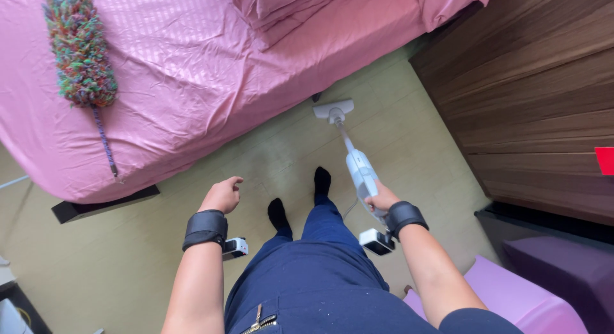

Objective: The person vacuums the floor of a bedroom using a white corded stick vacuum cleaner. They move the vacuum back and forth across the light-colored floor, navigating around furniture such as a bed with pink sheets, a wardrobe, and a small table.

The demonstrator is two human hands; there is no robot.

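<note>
My right hand point(382, 198) grips the handle of a white stick vacuum cleaner point(359, 169). Its shaft slants forward to the floor head point(334, 109), which rests on the pale floor beside the bed's edge. My left hand point(223, 194) hangs free over the floor with fingers loosely curled, holding nothing. Both wrists wear black bands with small white devices. My feet in black socks point(322, 180) stand between the hands, below dark blue trousers.
A bed with a pink sheet point(204, 84) fills the upper left; a multicoloured fluffy duster point(79, 46) lies on it, and folded pink bedding point(281, 7) sits near the top. A dark wooden wardrobe point(537, 97) stands right. A purple seat point(556, 270) and pink cushion lie lower right.
</note>
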